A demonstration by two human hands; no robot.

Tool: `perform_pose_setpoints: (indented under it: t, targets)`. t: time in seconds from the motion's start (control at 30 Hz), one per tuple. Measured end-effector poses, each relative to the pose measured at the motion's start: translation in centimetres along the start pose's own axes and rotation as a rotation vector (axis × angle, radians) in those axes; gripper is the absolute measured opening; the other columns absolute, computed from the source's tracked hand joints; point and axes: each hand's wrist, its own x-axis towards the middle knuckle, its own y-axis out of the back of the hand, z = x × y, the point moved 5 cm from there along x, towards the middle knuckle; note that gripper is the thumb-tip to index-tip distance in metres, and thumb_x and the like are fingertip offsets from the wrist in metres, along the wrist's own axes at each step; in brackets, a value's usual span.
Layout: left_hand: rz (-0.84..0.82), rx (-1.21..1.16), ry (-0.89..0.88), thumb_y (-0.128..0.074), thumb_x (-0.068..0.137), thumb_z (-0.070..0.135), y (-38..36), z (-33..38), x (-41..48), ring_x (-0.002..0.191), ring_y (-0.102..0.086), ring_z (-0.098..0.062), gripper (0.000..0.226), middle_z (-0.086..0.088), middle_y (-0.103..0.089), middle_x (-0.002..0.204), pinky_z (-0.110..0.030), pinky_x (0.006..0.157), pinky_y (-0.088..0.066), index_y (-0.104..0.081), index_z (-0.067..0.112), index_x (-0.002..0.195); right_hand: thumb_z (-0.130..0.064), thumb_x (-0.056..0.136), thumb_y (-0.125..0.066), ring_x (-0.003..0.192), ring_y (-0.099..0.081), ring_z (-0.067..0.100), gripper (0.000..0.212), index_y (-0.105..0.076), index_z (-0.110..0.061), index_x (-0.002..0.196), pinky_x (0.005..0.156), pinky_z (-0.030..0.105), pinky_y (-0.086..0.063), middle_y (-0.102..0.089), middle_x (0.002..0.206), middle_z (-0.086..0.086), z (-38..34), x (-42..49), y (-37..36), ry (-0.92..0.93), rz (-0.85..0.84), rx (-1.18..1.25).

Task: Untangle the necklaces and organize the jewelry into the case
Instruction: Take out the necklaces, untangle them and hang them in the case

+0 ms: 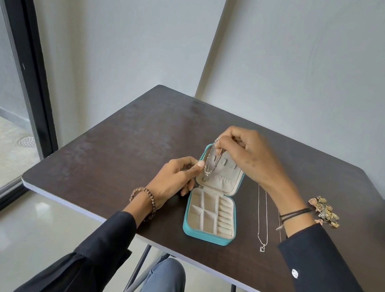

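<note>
Necklace [209, 164] of fine silvery chain hangs in several loops from the right hand [244, 152], whose grip is a narrow pinch of thumb and forefinger on the top of the loops. The chain dangles just in front of the raised lid [229, 180] of the jewelry case [206, 238], and a small pendant hangs at its lowest point, level with the lid's gathered pocket. The left hand [175, 178] is held just beside the hanging loops, with its fingers curled and its thumb tip close to the chain. I cannot tell whether this grip holds a strand or only nears it.

The teal case lies open on the dark table [122, 147], near its front edge. Its cream base is divided into small compartments, with a row of ring rolls along the right side. A second necklace [264, 219] lies stretched out on the table just right of the case, pendant toward the person. Farther right, past the right wrist, sits a cluster of gold-toned jewelry [326, 210]. A beaded bracelet [144, 199] circles the left wrist and dark cords [295, 212] circle the right.
</note>
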Motion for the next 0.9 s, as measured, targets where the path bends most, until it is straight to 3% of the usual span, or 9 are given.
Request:
perform_pose_setpoints:
  t: [0.1, 0.2, 0.37, 0.57, 0.77, 0.9]
  targets:
    - [-0.004, 0.004, 0.0, -0.052, 0.104, 0.031, 0.0, -0.2, 0.0, 0.052, -0.043, -0.016, 0.029, -0.005, -0.058, 0.065, -0.022, 0.05, -0.041, -0.066, 0.005, 0.103, -0.022, 0.093, -0.06, 0.068, -0.064, 0.018, 0.018, -0.073, -0.013, 0.082, 0.063, 0.026, -0.049, -0.075, 0.082, 0.003, 0.0, 0.0, 0.2, 0.002, 0.01, 0.029]
    - [-0.008, -0.001, -0.008, -0.052, 0.104, 0.031, 0.0, -0.2, 0.0, 0.051, -0.042, -0.017, 0.03, -0.007, -0.058, 0.065, -0.022, 0.05, -0.041, -0.066, 0.005, 0.102, -0.023, 0.093, -0.061, 0.054, -0.054, 0.001, 0.018, -0.072, -0.015, 0.08, 0.054, 0.012, -0.038, -0.071, 0.072, -0.002, 0.7, -0.2, -0.2, -0.016, -0.01, -0.001]
    - [-0.012, -0.01, -0.023, -0.054, 0.102, 0.041, 0.0, -0.1, -0.1, 0.054, -0.044, -0.018, 0.036, -0.006, -0.06, 0.068, -0.022, 0.05, -0.041, -0.067, 0.007, 0.101, -0.026, 0.093, -0.062, 0.06, -0.055, 0.002, 0.019, -0.072, -0.019, 0.079, 0.058, 0.012, -0.039, -0.073, 0.076, -0.001, 1.3, -0.6, -0.8, -0.023, -0.045, -0.05]
    - [-0.02, -0.018, -0.022, -0.053, 0.102, 0.04, 0.0, -0.1, 0.0, 0.052, -0.044, -0.015, 0.033, -0.002, -0.06, 0.065, -0.021, 0.05, -0.041, -0.067, 0.009, 0.099, -0.029, 0.092, -0.063, 0.079, -0.069, 0.017, 0.018, -0.073, -0.022, 0.08, 0.076, 0.03, -0.051, -0.075, 0.08, -0.003, 1.3, -0.4, -0.5, -0.021, -0.057, -0.069]
    - [-0.028, -0.028, -0.028, -0.054, 0.102, 0.041, 0.0, -0.1, 0.0, 0.054, -0.045, -0.018, 0.033, -0.007, -0.061, 0.069, -0.023, 0.051, -0.041, -0.067, 0.01, 0.098, -0.023, 0.093, -0.064, 0.072, -0.062, 0.003, 0.015, -0.073, -0.02, 0.081, 0.065, 0.013, -0.043, -0.07, 0.078, -0.007, 2.0, -0.7, -1.0, 0.024, -0.012, -0.183]
    - [-0.023, -0.026, -0.031, -0.054, 0.101, 0.043, 0.0, -0.1, 0.0, 0.056, -0.045, -0.022, 0.031, -0.01, -0.061, 0.072, -0.023, 0.051, -0.042, -0.067, 0.015, 0.095, -0.027, 0.096, -0.061, 0.079, -0.062, 0.005, 0.014, -0.072, -0.021, 0.09, 0.075, 0.029, -0.051, -0.062, 0.091, -0.007, 2.7, -0.7, -1.7, 0.119, 0.003, -0.344]
